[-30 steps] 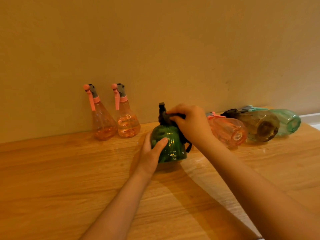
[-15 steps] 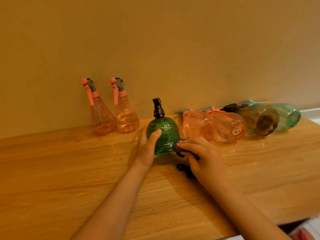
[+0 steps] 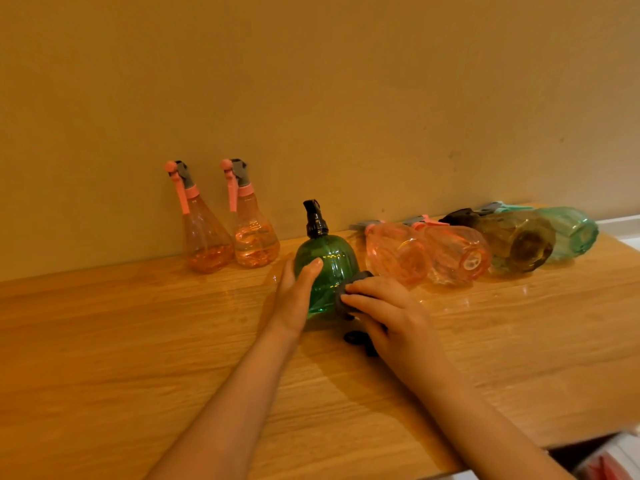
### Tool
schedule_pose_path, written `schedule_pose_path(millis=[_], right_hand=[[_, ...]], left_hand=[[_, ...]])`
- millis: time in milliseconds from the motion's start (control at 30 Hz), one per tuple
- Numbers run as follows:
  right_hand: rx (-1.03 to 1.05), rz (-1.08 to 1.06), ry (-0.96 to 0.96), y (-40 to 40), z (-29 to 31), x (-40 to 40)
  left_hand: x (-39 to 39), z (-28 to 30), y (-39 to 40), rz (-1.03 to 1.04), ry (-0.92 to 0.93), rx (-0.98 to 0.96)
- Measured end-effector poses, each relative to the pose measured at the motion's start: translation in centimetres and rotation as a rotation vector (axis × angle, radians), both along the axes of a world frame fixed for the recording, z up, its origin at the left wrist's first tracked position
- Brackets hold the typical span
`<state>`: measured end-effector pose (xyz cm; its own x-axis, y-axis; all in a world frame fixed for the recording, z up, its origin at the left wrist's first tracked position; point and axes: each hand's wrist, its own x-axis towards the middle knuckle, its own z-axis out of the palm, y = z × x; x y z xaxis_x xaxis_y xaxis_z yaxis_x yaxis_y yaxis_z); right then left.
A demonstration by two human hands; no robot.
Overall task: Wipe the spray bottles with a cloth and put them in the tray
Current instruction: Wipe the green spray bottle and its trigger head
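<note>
Left hand point(image 3: 299, 292) steadies the green bottle point(image 3: 329, 268); right hand point(image 3: 384, 313) presses the cloth point(image 3: 346, 299) low on it. Likely light, slick plastic; grip its belly

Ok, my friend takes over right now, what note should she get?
Left hand steadies the upright green bottle. Right hand presses the dark cloth against its lower side.
Two pink bottles stand by the wall; four bottles lie on their sides to the right.
No tray in view, none put away. Left: finish wiping green, then the rest, then tray them.
</note>
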<state>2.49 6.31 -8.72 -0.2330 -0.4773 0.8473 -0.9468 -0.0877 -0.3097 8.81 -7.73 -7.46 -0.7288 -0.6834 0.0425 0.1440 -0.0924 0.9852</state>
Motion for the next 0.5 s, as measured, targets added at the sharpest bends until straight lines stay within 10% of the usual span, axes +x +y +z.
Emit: schedule_pose_path(millis=[500], right_hand=[[-0.026,-0.035,-0.112,0.27,0.07,-0.25]], left_hand=[[-0.05,-0.14,-0.10,-0.019,-0.075,-0.114]])
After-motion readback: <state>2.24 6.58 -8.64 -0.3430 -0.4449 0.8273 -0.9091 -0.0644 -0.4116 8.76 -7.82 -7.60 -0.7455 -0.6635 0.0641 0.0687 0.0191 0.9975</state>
